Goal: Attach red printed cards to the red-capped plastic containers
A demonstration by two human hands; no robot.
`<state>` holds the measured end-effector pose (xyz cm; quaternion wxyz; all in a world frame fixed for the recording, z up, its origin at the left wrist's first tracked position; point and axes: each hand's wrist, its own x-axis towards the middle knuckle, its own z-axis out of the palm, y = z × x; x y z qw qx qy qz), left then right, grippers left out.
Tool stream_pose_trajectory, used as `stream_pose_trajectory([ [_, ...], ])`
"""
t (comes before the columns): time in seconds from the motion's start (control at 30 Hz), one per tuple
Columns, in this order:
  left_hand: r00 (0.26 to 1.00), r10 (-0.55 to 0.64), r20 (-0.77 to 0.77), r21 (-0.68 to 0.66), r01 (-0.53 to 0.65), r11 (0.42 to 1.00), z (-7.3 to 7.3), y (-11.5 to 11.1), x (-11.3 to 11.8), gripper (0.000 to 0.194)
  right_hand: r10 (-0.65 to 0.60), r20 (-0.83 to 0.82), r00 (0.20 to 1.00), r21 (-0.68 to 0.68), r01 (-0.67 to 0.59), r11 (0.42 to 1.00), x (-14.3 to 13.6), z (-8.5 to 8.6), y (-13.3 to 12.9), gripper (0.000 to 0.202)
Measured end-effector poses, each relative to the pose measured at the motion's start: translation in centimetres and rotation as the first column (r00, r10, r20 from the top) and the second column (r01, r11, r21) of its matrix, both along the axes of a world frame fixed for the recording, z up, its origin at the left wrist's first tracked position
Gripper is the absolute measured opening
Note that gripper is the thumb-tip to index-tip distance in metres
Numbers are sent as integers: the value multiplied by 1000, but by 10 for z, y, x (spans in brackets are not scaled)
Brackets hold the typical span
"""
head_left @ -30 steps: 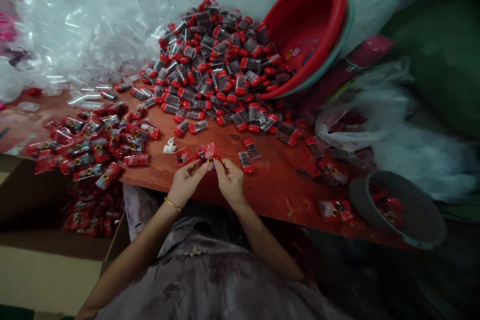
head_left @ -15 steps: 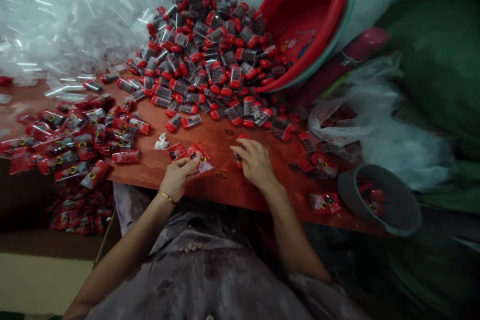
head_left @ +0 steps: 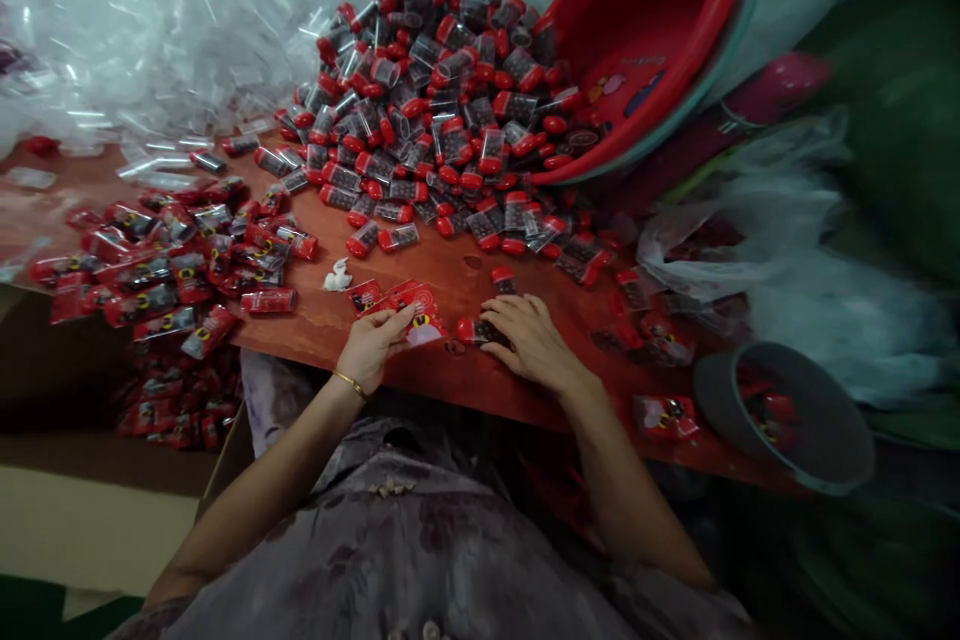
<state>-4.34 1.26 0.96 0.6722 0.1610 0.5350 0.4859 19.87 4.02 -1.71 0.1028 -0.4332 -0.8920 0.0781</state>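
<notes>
My left hand (head_left: 375,345) pinches a flat red printed packet (head_left: 424,315) near the table's front edge. Another small red packet (head_left: 364,295) lies just behind it. To the right, my right hand (head_left: 529,340) has its fingers closed on a clear bottle with a red cap (head_left: 466,331), which lies on its side and is partly covered by the fingers. One more red-capped bottle (head_left: 502,280) rests right behind my right fingertips. A large heap of such bottles (head_left: 405,140) stands farther back on the red-brown table (head_left: 330,330).
Wrapped red packets (head_left: 172,270) are piled at the left, with more in a box below. A red basin (head_left: 637,30) leans behind the heap. At the right are a grey bucket (head_left: 720,400), plastic bags (head_left: 795,270) and a loose packet (head_left: 666,417). White tissue (head_left: 337,275) lies left of centre.
The view has shifted, so the scene sits farther right. My right hand has come down flatter, with a bottle now lying sideways under its fingers. The packet in my left hand shows more of its face.
</notes>
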Motion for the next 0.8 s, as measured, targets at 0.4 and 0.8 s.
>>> stream_pose_trajectory([
  [0.4, 999, -18, 48, -41, 20, 999, 0, 1, 5, 46, -100, -482, 870, 63, 148, 987, -47, 24, -70, 31],
  [0.8, 998, -10, -63, 14, 11, 1000, -3, -4, 3, 45, -125, -464, 877, 88, 186, 979, -58, 20, -69, 29],
])
